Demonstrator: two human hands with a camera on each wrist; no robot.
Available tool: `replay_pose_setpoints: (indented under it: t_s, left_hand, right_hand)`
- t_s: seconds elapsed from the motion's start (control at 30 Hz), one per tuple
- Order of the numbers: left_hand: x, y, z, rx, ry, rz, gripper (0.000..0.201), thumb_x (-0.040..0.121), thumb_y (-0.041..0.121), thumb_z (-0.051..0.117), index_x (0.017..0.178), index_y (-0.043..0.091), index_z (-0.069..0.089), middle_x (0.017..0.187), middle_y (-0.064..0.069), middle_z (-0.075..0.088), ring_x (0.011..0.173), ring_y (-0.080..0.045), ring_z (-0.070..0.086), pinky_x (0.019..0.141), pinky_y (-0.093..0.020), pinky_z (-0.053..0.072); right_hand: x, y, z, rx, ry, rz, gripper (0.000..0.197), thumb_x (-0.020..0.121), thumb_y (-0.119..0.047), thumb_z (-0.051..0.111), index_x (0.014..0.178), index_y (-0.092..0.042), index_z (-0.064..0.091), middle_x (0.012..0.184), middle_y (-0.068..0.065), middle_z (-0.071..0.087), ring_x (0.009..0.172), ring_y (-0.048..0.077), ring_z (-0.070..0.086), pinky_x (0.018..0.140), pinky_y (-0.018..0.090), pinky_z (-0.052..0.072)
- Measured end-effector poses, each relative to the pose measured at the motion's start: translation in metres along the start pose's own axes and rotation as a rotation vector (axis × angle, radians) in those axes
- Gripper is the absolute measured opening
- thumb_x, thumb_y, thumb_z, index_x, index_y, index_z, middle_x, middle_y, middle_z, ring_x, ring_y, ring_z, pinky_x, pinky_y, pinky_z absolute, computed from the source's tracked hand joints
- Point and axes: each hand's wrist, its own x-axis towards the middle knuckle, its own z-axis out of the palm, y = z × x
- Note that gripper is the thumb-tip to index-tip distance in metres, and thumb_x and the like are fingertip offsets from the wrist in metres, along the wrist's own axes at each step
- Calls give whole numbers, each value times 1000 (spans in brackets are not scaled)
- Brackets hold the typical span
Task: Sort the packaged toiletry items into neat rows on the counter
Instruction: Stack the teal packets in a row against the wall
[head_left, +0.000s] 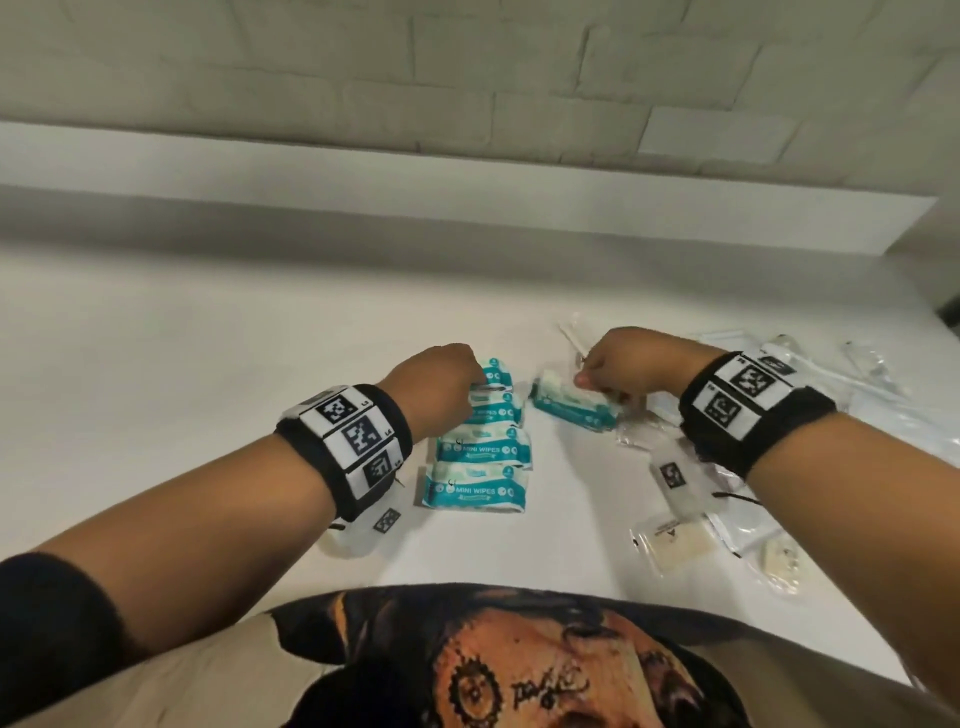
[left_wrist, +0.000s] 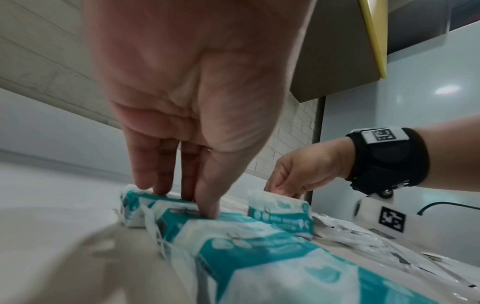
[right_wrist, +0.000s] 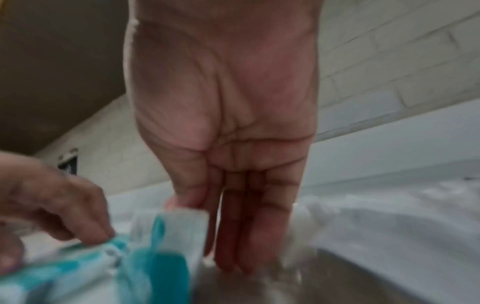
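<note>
Several teal and white mini wipes packs (head_left: 475, 486) lie in a column on the white counter (head_left: 208, 338). My left hand (head_left: 449, 384) reaches down onto the far end of that column. In the left wrist view its fingers (left_wrist: 161, 185) stand behind one pack (left_wrist: 176, 204) and the thumb presses its near side, pinching it. To the right, a separate wipes pack (head_left: 574, 402) lies askew, gripped by my right hand (head_left: 605, 371). The right wrist view shows the thumb on the far side of this pack (right_wrist: 168, 224) and the fingers (right_wrist: 246, 236) on its near side.
Clear plastic packets are scattered at the right: small soap sachets (head_left: 675, 545), long clear pouches (head_left: 841, 374) and thin wrapped sticks (head_left: 571, 332). A low white upstand (head_left: 467, 176) and tiled wall close the back. The left half of the counter is bare.
</note>
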Motion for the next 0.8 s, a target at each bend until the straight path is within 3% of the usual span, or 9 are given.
replay_pose_setpoints:
  t_s: [0.1,0.2,0.3,0.37,0.43,0.6,0.67,0.8]
  left_hand:
    - [-1,-1,2,-30,10,-27,41,89,17,56,129,26,57,132,3,51,116,-21,51,96,-32,43]
    - [-2,-1,3,-80,9,-27,42,90,16,56,130,25,57,134,4,50,118,-20,50,100,-31,42]
    - [-3,0,4,-98,11,12,42,90,12,55,131,23,57,133,2,50,120,-19,50,102,-29,40]
    - [-4,1,4,-105,7,27,41,91,11,54,131,22,57,132,2,51,120,-18,49,101,-27,39]
    - [-5,0,2,-102,15,38,40,91,11,55,130,21,58,131,2,52,119,-18,49,99,-27,39]
    - [-6,0,2,-97,15,45,40,90,12,55,128,22,60,130,2,52,116,-19,51,100,-32,42]
    - [-6,1,1,-86,7,56,39,90,13,56,127,22,61,130,-1,53,116,-21,51,101,-35,42]
    - [-8,0,1,-50,2,79,34,90,15,56,123,19,63,131,-3,53,116,-23,51,100,-37,42]
  right_hand:
    - [10,6,3,-79,119,37,18,88,-25,59,87,-14,74,91,4,73,75,20,64,63,26,50]
    - [8,4,4,1,197,26,22,89,-34,58,93,-17,70,95,2,68,74,12,54,57,23,40]
    - [2,-8,10,28,61,-4,40,76,-48,71,106,-24,59,100,-6,59,87,13,54,74,29,47]
    - [2,-14,15,-130,18,-2,47,71,-32,75,112,-25,55,104,-5,58,89,15,54,73,31,49]
    - [7,-19,10,-133,107,6,49,69,-17,71,115,-23,57,104,-4,58,88,15,54,72,30,50]
    - [35,-52,-14,61,414,-157,46,79,-23,73,124,-19,62,115,4,60,99,22,58,85,34,49]
    - [49,-69,-6,73,376,-214,51,80,-20,73,129,-18,59,123,4,61,108,21,58,93,33,47]
    - [66,-79,8,126,147,-256,44,87,-3,63,128,-18,61,128,-2,64,108,13,60,90,24,43]
